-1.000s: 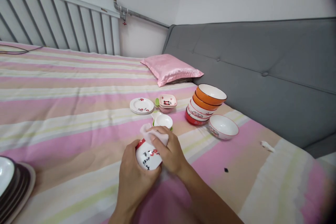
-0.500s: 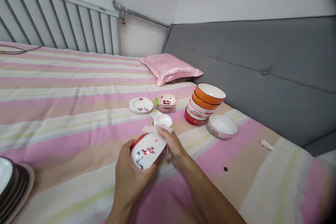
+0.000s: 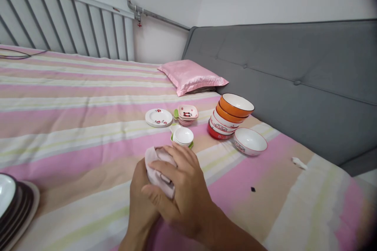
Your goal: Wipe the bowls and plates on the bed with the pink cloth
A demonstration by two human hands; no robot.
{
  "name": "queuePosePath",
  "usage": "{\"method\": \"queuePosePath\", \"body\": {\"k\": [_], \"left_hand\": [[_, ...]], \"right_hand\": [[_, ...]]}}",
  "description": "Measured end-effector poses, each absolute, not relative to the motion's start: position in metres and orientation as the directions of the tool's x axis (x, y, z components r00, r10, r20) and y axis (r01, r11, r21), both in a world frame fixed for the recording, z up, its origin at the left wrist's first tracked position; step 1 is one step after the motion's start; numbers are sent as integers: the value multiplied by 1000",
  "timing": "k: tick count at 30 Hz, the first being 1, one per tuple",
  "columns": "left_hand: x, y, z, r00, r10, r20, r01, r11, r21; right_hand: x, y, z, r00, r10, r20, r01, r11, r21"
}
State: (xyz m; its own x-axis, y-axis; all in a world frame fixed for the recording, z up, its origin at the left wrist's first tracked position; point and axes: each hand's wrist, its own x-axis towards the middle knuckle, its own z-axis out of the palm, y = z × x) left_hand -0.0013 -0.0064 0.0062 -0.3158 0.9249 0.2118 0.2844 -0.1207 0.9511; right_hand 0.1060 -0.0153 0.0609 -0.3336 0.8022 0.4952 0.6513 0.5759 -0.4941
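Observation:
My left hand (image 3: 141, 198) is wrapped around the side of a white and red bowl with a blossom print, which the cloth and my hands now hide almost wholly. A pale pink cloth (image 3: 153, 166) lies bunched over the bowl, and my right hand (image 3: 188, 188) presses it down with bent fingers. Just beyond my hands sit small white bowls (image 3: 184, 136) on a green-edged dish. Behind them are small pink dishes (image 3: 188, 113) with a green handle and a stack of white floral plates (image 3: 159, 117).
On the right stands a stack of orange, white and red bowls (image 3: 231, 115), with a single white bowl (image 3: 250, 141) beside it. Dark-edged plates (image 3: 20, 208) are stacked at the lower left. A pink pillow (image 3: 193, 76) lies by the grey headboard (image 3: 279, 55) on the striped bedspread (image 3: 88, 157).
My right hand has moved from the bowl's far right edge to over its printed face, bringing the cloth with it. The left hand keeps its hold. The other dishes have not moved.

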Motion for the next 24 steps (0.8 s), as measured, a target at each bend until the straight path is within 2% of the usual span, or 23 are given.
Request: {"method": "queuePosePath", "body": {"k": [2, 5, 8, 15, 19, 24], "left_hand": [[-1, -7, 5, -257, 930, 263, 347, -165, 923], [-3, -5, 0, -191, 911, 365, 446, -251, 859], [-3, -4, -5, -161, 905, 395, 497, -271, 824], [0, -3, -6, -108, 931, 349, 460, -264, 848], [0, 0, -10, -95, 952, 291, 493, -209, 845], [-1, 1, -10, -99, 970, 224, 466, -153, 871]], "right_hand": [[103, -14, 54, -318, 770, 553, 707, 581, -404], [99, -8, 45, -394, 690, 607, 692, 657, -298], [98, -3, 40, -436, 654, 619, 644, 707, -293], [113, 14, 42, -249, 780, 575, 621, 584, -523], [128, 28, 41, -156, 851, 501, 501, 506, -702], [140, 43, 34, -83, 912, 401, 332, 404, -852]]}}
